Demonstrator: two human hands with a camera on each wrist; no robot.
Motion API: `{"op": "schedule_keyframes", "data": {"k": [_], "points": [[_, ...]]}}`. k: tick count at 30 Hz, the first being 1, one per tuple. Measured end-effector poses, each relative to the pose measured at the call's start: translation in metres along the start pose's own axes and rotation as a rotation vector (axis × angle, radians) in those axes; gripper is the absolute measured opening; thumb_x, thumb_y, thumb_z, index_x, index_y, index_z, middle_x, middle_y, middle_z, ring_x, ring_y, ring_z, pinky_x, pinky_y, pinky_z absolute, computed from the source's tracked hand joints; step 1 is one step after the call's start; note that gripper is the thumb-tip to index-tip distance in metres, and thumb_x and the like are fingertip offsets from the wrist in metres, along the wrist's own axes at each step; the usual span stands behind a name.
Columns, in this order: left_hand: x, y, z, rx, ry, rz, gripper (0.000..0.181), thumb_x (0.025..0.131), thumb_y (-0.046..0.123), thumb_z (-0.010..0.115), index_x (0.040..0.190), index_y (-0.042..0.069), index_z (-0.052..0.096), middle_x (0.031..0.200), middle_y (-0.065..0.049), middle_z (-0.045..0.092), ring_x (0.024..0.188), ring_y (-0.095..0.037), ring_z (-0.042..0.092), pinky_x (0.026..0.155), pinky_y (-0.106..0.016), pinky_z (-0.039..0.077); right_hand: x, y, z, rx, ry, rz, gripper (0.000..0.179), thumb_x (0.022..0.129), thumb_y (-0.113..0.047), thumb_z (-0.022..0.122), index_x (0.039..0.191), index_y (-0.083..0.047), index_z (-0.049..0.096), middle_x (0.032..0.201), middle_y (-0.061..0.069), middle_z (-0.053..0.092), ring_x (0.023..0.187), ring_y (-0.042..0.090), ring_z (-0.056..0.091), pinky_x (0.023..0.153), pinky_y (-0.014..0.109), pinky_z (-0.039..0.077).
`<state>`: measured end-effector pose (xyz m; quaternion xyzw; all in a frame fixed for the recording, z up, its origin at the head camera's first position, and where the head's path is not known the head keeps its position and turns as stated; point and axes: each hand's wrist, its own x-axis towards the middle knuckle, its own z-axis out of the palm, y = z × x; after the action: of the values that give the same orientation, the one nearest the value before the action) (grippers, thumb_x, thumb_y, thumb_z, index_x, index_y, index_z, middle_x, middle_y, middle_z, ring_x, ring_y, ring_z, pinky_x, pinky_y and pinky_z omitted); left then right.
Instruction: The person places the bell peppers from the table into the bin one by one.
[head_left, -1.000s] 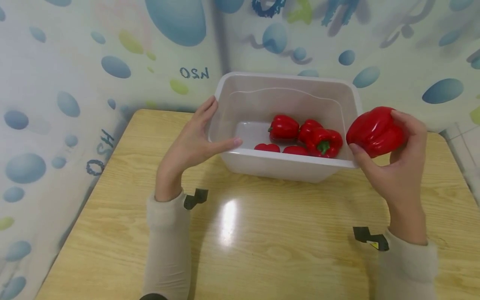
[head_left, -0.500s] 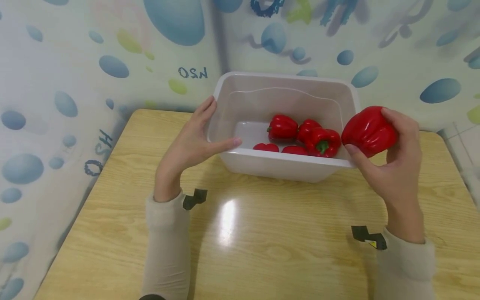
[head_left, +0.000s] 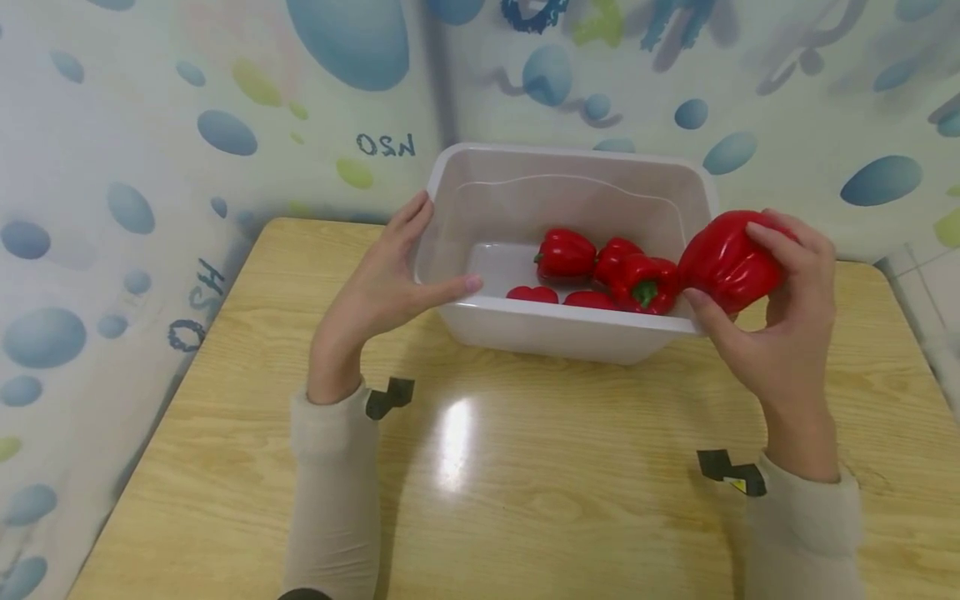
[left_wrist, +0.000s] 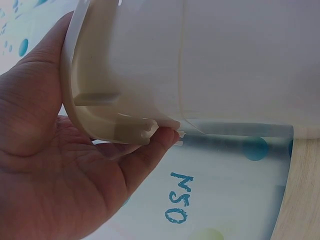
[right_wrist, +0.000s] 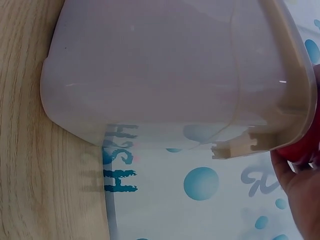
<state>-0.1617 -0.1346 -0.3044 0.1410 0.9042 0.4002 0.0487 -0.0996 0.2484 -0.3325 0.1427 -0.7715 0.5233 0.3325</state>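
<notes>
A white plastic bin (head_left: 540, 329) stands toward the back of the table. My left hand (head_left: 386, 283) grips its left end, thumb over the front rim; in the left wrist view fingers (left_wrist: 150, 157) curl under the lip. My right hand (head_left: 791, 325) holds a large red bell pepper (head_left: 727, 258) at the bin's right rim, thumb below and fingers over it. Inside the bin lie several more red bell peppers, one (head_left: 566, 254) on its side and another (head_left: 648, 285) showing its green stem. The front wall partly hides the nearest ones.
The wooden table (head_left: 540, 467) extends in front of the bin and to both sides. Close behind the bin rises a wall (head_left: 300, 50) with blue and green spots. Black tags hang at both sleeve cuffs.
My right hand has brought the bell pepper a little left, up against the bin's right rim, and its fingers have shifted on the pepper. The left hand has stayed on the bin.
</notes>
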Motion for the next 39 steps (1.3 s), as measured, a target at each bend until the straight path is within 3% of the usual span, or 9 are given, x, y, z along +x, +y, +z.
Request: {"op": "schedule_keyframes", "data": {"k": [12,20,31,39], "points": [[-0.001,0.000,0.000,-0.006,-0.005,-0.016,0.112,0.085,0.055,0.085,0.170,0.023,0.020,0.178,0.015,0.012,0.164,-0.020,0.021,0.131,-0.056,0.027,-0.003,0.001,0.000,0.015,-0.012,-0.040,0.076,0.080,-0.009,0.082,0.144,0.013,0.048,0.152,-0.003,0.056,0.143,0.025,0.049,0.114,0.022,0.049],[0.000,0.000,0.001,-0.016,-0.009,-0.017,0.112,0.084,0.055,0.085,0.170,0.024,0.019,0.178,0.015,0.012,0.164,-0.020,0.020,0.131,-0.056,0.026,-0.002,0.003,0.000,0.041,0.011,-0.038,0.055,0.093,-0.018,0.078,0.131,0.018,0.059,0.141,-0.007,0.064,0.134,0.017,0.057,0.114,0.023,0.050],[0.000,0.002,0.001,-0.009,-0.005,-0.011,0.112,0.085,0.054,0.085,0.170,0.024,0.020,0.178,0.015,0.013,0.163,-0.021,0.023,0.130,-0.057,0.029,-0.008,0.021,-0.004,-0.037,-0.022,0.046,0.045,0.104,-0.018,0.065,0.140,0.008,0.060,0.145,-0.008,0.062,0.138,0.019,0.055,0.115,0.022,0.048],[-0.001,0.002,0.001,0.006,0.002,-0.006,0.111,0.086,0.053,0.085,0.170,0.022,0.019,0.178,0.013,0.013,0.164,-0.020,0.021,0.131,-0.056,0.028,-0.005,0.028,-0.003,-0.046,0.084,0.173,0.034,0.107,-0.015,0.059,0.137,0.000,0.067,0.133,-0.012,0.066,0.128,0.012,0.060,0.114,0.024,0.050]]}}
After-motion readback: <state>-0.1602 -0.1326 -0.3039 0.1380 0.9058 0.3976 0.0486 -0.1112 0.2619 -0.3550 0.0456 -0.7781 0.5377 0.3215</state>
